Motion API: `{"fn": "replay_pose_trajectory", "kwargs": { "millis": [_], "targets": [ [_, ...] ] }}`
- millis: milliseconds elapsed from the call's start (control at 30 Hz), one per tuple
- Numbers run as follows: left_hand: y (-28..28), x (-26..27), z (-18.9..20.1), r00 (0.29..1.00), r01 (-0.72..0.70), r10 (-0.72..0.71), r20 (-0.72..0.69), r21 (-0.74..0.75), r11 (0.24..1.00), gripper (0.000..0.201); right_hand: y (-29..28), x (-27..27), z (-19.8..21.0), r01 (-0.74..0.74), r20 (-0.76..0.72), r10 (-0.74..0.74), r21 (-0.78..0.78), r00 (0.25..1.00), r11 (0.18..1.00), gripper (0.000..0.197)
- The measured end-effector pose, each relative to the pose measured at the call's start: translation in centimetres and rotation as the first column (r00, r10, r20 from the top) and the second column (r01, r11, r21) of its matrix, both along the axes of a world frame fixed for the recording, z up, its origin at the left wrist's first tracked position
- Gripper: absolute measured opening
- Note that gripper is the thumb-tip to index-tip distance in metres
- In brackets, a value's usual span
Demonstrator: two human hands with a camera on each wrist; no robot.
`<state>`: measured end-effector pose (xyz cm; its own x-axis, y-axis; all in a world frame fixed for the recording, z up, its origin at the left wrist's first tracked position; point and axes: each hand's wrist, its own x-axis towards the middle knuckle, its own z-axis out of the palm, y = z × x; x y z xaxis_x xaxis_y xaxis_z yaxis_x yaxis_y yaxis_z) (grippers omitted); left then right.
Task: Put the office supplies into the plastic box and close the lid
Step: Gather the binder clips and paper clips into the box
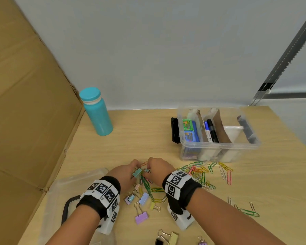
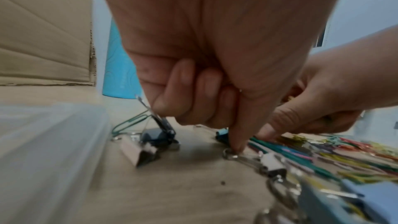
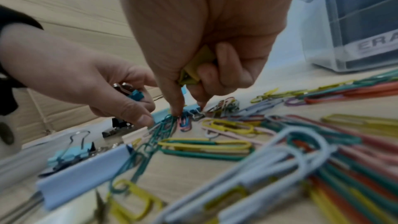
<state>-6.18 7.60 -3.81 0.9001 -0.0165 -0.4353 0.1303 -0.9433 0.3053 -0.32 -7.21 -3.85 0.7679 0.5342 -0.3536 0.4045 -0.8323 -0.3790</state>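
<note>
Both hands meet over a heap of coloured paper clips (image 1: 148,186) and pastel binder clips (image 1: 143,198) on the wooden table. My left hand (image 1: 129,171) grips a teal binder clip (image 3: 136,94) in its curled fingers, and its thumb tip (image 2: 237,144) presses on a clip's wire loop. My right hand (image 1: 157,167) holds a yellow binder clip (image 3: 197,68) in its palm, while thumb and forefinger pinch at the paper clips (image 3: 183,122). The clear plastic box (image 1: 219,149) stands open at the back right, with erasers and markers between its dividers. Its transparent lid (image 1: 72,183) lies at the front left.
A teal bottle (image 1: 97,112) stands at the back left beside a tall cardboard wall (image 1: 25,103). More paper clips (image 1: 224,172) lie in front of the box and at the right (image 1: 249,212). A lilac binder clip (image 1: 141,217) and others lie near the front edge.
</note>
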Motion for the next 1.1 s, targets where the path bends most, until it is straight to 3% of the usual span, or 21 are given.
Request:
{"fn": "replay_pose_trajectory", "kwargs": {
  "millis": [233, 367, 500, 600, 667, 767, 800, 867, 967, 1033, 1100],
  "targets": [
    [-0.2, -0.2, 0.0, 0.998, -0.059, 0.058, 0.030, 0.018, 0.998, 0.016, -0.8, -0.2, 1.1, 0.002, -0.027, -0.002, 0.019, 1.000, 1.000, 0.036],
    [-0.5, -0.4, 0.4, 0.984, -0.110, 0.123, 0.127, -0.109, 0.988, 0.014, -4.4, -0.8, 4.9, 0.060, -0.080, -0.042, 0.240, 0.996, 0.969, 0.023],
    [-1.5, -0.7, 1.2, 0.958, -0.121, 0.184, 0.222, -0.268, 0.956, 0.013, -10.7, 0.8, 10.8, 0.194, -0.135, -0.146, 0.478, 0.980, 0.857, 0.021],
    [-2.5, -0.6, 1.5, 0.948, -0.117, 0.202, 0.245, -0.322, 0.940, 0.013, -15.4, 5.2, 13.2, 0.403, -0.141, -0.412, 0.627, 0.900, 0.667, 0.022],
    [-3.2, -0.5, 1.6, 0.949, -0.115, 0.203, 0.242, -0.336, 0.935, 0.014, -18.2, 8.8, 13.2, 0.532, -0.154, -0.566, 0.599, 0.810, 0.599, 0.018],
    [-4.6, -0.2, 1.9, 0.954, -0.099, 0.187, 0.235, -0.341, 0.935, 0.014, -20.4, 12.9, 12.8, 0.666, -0.267, -0.641, 0.526, 0.720, 0.529, 0.016],
    [-5.1, -0.1, 2.0, 0.955, -0.091, 0.181, 0.236, -0.347, 0.934, 0.014, -20.8, 13.7, 12.7, 0.673, -0.272, -0.640, 0.506, 0.718, 0.540, 0.023],
    [-6.1, -0.1, 2.3, 0.954, -0.074, 0.171, 0.248, -0.357, 0.931, 0.014, -21.3, 14.7, 12.7, 0.607, -0.119, -0.611, 0.368, 0.782, 0.705, 0.045],
    [-7.2, -0.2, 2.8, 0.951, -0.056, 0.163, 0.264, -0.368, 0.928, 0.015, -21.4, 14.9, 11.8, 0.514, 0.088, -0.540, 0.214, 0.837, 0.831, 0.039],
    [-7.9, -0.6, 3.4, 0.946, -0.039, 0.156, 0.285, -0.378, 0.925, 0.015, -21.7, 14.3, 10.8, 0.506, 0.011, -0.549, 0.373, 0.835, 0.777, 0.031],
    [-8.9, -0.8, 4.4, 0.932, -0.009, 0.151, 0.329, -0.398, 0.917, 0.014, -22.7, 12.8, 9.7, 0.490, 0.004, -0.609, 0.590, 0.793, 0.642, 0.031]
  ]
}}
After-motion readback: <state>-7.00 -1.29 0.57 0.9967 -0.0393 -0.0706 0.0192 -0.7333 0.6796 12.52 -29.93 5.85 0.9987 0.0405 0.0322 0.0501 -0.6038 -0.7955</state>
